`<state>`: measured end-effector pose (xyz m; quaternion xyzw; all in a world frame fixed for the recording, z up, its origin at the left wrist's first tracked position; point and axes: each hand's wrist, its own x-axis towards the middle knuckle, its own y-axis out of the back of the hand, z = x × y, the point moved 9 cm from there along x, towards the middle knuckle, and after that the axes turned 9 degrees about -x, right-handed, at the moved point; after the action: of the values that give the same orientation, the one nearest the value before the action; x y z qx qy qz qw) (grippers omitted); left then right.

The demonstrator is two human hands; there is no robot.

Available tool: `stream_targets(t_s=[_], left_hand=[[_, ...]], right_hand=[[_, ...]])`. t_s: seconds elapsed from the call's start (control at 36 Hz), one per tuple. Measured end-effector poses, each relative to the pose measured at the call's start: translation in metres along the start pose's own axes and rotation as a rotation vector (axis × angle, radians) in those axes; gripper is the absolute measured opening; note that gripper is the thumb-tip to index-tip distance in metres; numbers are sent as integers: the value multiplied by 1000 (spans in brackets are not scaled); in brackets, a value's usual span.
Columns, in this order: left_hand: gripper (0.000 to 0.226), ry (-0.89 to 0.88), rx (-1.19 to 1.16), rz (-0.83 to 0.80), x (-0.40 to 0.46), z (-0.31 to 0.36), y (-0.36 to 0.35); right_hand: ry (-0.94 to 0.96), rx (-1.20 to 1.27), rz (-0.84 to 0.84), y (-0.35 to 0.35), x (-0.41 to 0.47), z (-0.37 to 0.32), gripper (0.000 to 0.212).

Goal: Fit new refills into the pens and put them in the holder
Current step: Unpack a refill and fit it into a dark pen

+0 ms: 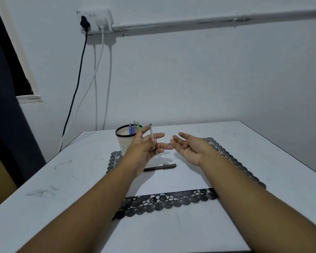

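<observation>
Fingers (158, 136) of left hand (146, 146) loosely spread, thin pale pen (152, 135) pinched against them, held near upright with blue tip uppermost. Grasp looked light; exact contact points hard to read. Right hand (188, 146) palm up, fingers relaxed and slightly curled, nothing in it, just beside left hand and apart from pen.

Dark pen barrel (160, 167) lying flat on white mat (171, 179), below both hands, untouched. Small reddish bit (170, 147) on mat between hands; too small to identify. Mat edged with dark lace trim (169, 199), spread on white table (44, 189).

Risks, as judged: held pen likely to slip from so loose a pinch and drop onto mat or roll toward table edge. Small part between hands easily knocked away by either wrist and lost. If refill not seated fully, tip unlikely to engage; forcing thin refill at an angle could bend it. Reach toward holder with pen tilted could catch rim and tip it, holder being light-looking and close to left hand.

Pen holder (123, 141): pale mesh cup with dark rim, upright at far left corner of mat, partly hidden behind left hand. Three pens (134, 128) standing inside, blue, purple and green. Room left for more, by appearance.
</observation>
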<state>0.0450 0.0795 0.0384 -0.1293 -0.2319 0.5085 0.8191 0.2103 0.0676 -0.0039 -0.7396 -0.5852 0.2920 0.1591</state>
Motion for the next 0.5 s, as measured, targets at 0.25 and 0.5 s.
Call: stream_targets(t_s=[0.25, 0.5], left_hand=[[48, 35, 214, 25, 21, -5, -2], [41, -75, 1155, -66, 49, -18, -3]], right_hand=[[12, -1, 74, 10, -5, -5, 56], [78, 22, 184, 28, 5, -16, 36]])
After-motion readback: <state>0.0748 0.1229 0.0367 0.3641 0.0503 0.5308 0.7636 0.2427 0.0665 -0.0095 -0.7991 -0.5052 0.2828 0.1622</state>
